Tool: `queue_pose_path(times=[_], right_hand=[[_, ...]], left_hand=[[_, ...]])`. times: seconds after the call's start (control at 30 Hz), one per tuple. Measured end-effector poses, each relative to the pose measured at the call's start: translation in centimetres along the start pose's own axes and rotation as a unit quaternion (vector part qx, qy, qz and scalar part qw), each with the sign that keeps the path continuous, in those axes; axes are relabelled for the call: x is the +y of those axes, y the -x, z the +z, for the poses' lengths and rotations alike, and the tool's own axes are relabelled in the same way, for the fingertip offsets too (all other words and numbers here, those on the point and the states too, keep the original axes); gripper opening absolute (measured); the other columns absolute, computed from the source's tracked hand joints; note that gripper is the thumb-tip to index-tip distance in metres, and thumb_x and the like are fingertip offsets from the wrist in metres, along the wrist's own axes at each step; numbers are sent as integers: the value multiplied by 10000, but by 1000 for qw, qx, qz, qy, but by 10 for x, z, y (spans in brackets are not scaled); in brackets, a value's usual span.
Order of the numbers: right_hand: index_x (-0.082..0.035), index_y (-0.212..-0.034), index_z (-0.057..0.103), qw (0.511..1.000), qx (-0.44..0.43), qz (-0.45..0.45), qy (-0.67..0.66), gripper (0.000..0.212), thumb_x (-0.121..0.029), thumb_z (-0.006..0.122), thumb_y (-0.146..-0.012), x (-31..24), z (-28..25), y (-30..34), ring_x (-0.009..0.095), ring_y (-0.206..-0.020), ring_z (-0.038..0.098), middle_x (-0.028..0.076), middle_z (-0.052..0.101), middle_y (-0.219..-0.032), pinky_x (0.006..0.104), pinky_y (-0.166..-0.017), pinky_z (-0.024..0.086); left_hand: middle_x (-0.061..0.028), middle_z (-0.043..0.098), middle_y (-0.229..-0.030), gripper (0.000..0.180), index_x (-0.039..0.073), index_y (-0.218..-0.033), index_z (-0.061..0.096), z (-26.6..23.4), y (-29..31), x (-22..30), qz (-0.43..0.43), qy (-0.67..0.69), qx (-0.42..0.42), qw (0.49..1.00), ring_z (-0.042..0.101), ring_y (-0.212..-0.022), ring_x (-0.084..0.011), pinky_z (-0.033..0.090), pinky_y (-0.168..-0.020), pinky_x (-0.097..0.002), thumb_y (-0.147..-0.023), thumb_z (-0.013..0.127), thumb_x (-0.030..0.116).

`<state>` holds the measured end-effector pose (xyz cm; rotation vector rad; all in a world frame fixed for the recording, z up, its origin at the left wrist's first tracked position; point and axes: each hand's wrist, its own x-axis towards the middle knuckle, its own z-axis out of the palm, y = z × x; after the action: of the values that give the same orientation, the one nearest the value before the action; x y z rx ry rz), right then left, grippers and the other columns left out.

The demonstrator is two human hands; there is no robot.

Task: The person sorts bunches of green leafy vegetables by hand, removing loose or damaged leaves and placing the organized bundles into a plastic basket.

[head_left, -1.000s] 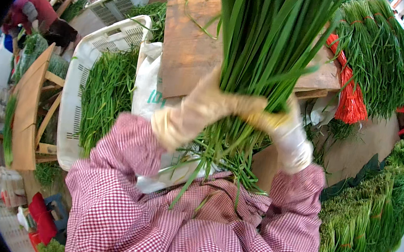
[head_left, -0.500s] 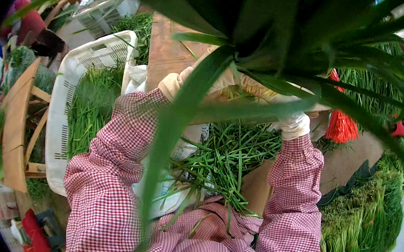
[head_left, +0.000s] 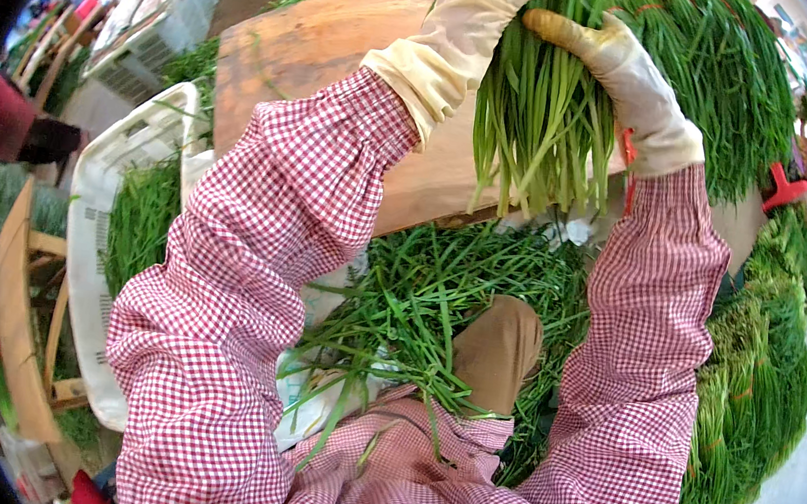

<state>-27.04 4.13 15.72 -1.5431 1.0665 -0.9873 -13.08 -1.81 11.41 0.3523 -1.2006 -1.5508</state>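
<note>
At the top of the view, a bunch of garlic chives (head_left: 541,118) hangs with its pale cut ends down over the wooden board. My left hand (head_left: 466,33), in a cream glove, closes on the bunch from its left side. My right hand (head_left: 631,83), gloved too, grips it from the right with the thumb laid across the stalks. The upper leaves run out of the picture, and some fingers are hidden behind the stalks. Below the board (head_left: 338,43), loose green leaves (head_left: 438,297) lie heaped over my lap.
A white plastic crate (head_left: 91,214) with greens stands at my left. Tied bundles (head_left: 749,395) are stacked along my right, and more bundles (head_left: 717,79) lie at the far right. Red ties (head_left: 630,149) hang by my right wrist. Other crates (head_left: 154,30) stand far left.
The chives, earlier spread leaf-first close before the camera, now hang upright with cut ends down. Both hands have moved up and farther out with them, and more of the board shows.
</note>
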Motion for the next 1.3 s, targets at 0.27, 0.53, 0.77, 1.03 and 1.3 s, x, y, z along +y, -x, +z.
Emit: queue_pose_path(times=[0.27,0.53,0.77,1.03,1.3], right_hand=[[-49,-1156,545,856,79,74,505,747,-625,620,-686,156,-28,-38,329,-953,598,187,610,-1053,388,-845,466],[71,-1173,487,861,87,111,488,1023,-767,566,-591,151,-22,-39,349,-1086,527,247,549,-1140,380,-914,420],[25,-1367,258,845,103,144,504,1063,-759,485,-686,108,-42,-18,316,-1251,382,243,379,-1339,348,-1016,328],[-51,-680,623,830,239,-61,499,500,-549,621,-727,68,31,91,296,-512,586,133,601,-613,386,-493,461],[-84,-693,601,803,246,-25,542,250,-321,641,-759,110,52,94,297,-539,580,113,581,-601,395,-503,447]], left_hand=[[-220,393,-1332,959,-22,-1283,422,-66,14,-145,-46,-717,164,676,307,-1280,-324,152,-1090,-391,-772,240,770],[-163,615,-984,901,26,-1120,581,-66,41,-48,-199,-737,9,645,578,-949,-293,417,-856,-421,-749,284,791],[-86,645,-930,527,121,-1045,623,-62,67,-25,-50,-654,12,755,606,-880,-259,472,-766,-355,-819,495,580],[-81,474,-1295,374,114,-1248,488,-41,31,-52,284,-572,-175,749,388,-1242,-253,293,-1048,-371,-884,512,194],[-16,366,-1392,435,234,-1324,393,-15,8,-88,249,-643,-320,650,268,-1325,-224,141,-1086,-443,-894,463,236]])
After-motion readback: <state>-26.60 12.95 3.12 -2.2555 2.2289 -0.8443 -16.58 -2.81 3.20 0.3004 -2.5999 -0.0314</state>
